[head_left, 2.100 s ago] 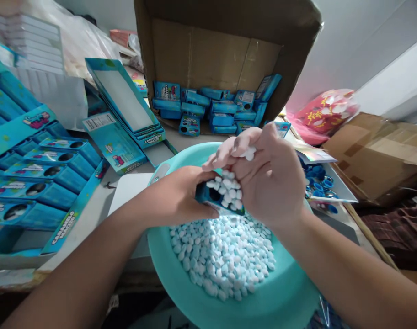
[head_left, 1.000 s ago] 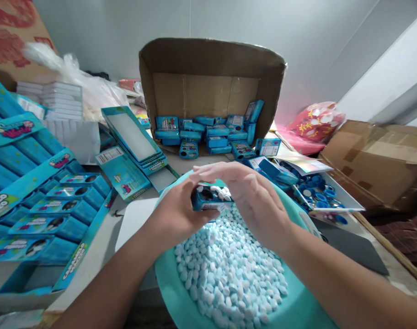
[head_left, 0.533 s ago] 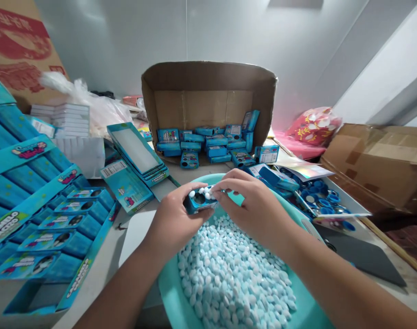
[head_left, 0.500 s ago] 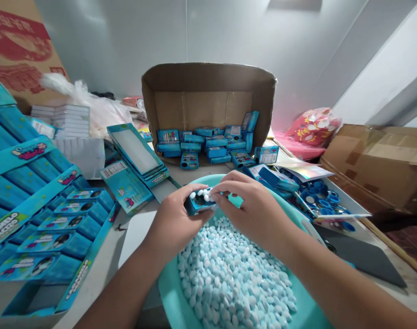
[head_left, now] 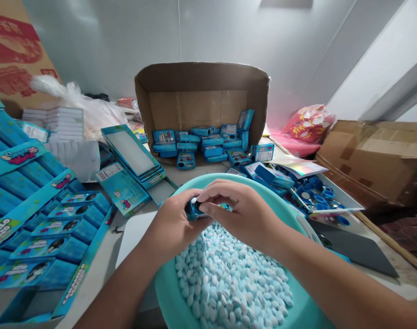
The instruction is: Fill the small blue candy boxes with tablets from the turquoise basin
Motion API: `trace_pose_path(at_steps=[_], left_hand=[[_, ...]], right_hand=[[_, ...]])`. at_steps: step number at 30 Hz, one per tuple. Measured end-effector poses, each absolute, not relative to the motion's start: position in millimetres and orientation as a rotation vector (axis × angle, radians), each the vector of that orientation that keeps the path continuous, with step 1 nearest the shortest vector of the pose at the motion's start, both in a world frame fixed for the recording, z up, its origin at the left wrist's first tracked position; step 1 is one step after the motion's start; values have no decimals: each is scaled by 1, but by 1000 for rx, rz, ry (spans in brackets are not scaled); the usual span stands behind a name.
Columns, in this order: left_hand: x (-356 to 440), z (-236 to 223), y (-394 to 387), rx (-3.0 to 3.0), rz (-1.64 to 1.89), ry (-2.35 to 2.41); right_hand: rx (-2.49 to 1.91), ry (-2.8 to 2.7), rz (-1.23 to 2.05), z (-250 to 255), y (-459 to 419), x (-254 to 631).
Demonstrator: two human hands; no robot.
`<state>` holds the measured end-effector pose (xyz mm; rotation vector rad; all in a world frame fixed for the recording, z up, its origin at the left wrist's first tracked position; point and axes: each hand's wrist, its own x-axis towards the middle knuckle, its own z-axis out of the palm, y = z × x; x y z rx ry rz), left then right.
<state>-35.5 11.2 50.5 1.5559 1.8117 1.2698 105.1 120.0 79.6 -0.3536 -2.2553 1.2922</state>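
Note:
My left hand (head_left: 170, 224) is closed around a small dark-blue candy box (head_left: 192, 211), held above the near-left part of a turquoise basin (head_left: 167, 283). Bent over the box's opening is my right hand (head_left: 239, 210), its thumb and fingers closed together. A white candy (head_left: 194, 200) shows at its fingertips, partly covered. My right fingers hide most of the opening. Below both hands, many pale blue and white candies (head_left: 229, 278) fill the basin.
A cardboard box on its side (head_left: 201, 75) holds several blue candy boxes (head_left: 213, 151). Display trays of boxes (head_left: 57, 228) stand left, near stacked open cartons (head_left: 129, 146). Rightward are a white tray (head_left: 352, 205) of blue caps, a dark flat panel (head_left: 359, 251) and a large carton (head_left: 376, 160).
Several white candies were showing at the box's opening; now only one shows. My right hand has moved left over the opening. The view has shifted slightly to the right.

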Motion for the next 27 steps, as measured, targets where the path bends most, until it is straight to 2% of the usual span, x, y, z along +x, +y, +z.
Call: trace_pose_path(at_steps=[5,8,13,21,27], left_hand=[[-34,50,12,1460,1352,1813],[-33,47,14,1367,1434,1827],[-34,46,14,1382,1411,1866],[-33,48,12,1647,1264,1746],[-34,52,12,1504,1306,1817]], right_hand=[[-266,-2048,1415,82,124,108],[-342,-2058,1256,83,134,110],[-329,-2373,928,85,139,113],[-11,-2525,898,81,128,113],[-84,-2567,771,84,128,113]])
